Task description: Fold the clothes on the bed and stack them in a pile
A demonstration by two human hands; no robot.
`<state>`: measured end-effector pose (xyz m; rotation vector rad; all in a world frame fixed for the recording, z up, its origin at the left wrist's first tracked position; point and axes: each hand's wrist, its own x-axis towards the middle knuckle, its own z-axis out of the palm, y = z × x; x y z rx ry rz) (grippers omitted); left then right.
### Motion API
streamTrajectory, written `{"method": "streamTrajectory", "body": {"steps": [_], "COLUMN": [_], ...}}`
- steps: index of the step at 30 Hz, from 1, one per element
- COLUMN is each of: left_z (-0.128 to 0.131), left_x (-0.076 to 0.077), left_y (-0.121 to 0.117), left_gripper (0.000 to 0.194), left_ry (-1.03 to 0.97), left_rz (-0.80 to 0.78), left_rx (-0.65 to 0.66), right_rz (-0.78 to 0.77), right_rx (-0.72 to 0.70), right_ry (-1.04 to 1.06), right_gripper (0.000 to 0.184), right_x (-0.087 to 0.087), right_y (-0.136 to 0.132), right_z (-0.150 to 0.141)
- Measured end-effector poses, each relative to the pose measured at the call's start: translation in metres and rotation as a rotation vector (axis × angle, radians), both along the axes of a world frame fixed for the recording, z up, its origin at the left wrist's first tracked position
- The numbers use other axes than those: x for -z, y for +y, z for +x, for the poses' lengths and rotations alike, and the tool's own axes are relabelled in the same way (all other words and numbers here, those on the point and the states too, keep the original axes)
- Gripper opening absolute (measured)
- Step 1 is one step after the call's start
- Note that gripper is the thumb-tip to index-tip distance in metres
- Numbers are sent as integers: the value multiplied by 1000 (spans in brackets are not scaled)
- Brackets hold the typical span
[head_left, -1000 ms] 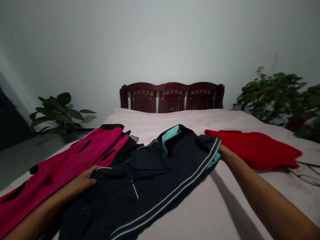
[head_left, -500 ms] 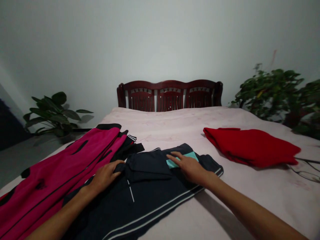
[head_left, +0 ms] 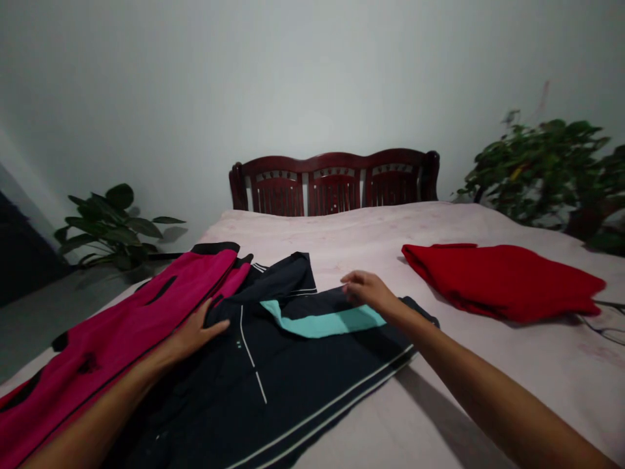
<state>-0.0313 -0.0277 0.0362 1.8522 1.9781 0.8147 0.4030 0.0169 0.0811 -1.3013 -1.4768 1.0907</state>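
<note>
one dark garment [head_left: 312,371] lay before me on the bed [head_left: 351,251], between one pink garment [head_left: 141,326] and one red garment [head_left: 498,280]. my right hand [head_left: 368,291] hung loosely curled over it, gripping nothing; my left hand [head_left: 198,332] touched its edge, fingertips hidden, grasp impossible to tell. one pair of glasses [head_left: 609,332] was cut off.

Right of the navy garment [head_left: 312,365], bare sheet [head_left: 361,430] runs to the red garment [head_left: 493,280], with the right arm [head_left: 469,371] across. Beyond the navy garment, sheet lies open to the headboard [head_left: 334,185]. Left of the navy garment, the magenta garment [head_left: 151,312] and left hand [head_left: 194,333] crowd it, apparently gapless in the shadow.
</note>
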Motion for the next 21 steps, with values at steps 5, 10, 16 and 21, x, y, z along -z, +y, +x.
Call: {"method": "streamTrajectory", "body": {"steps": [5,10,16,21], "left_z": [-4,28,55,75], "left_x": [45,31,-51,-131], "left_y": [-77,-112,-86,-81], "left_gripper": [115,106,42,38], "left_ry": [279,452,451,625], "left_rz": [-265,-370,-200,196], "left_rx": [177,170,370,387], "right_rz": [-482,-668,-822,-948], "right_rx": [-494,-439,-261,-144], "right_ry": [-162,5,456,807], "right_gripper": [15,32,55,37], "right_x": [47,59,60,75], "right_y": [-108,-156,-174,-174], "right_z": [18,23,15,7]}}
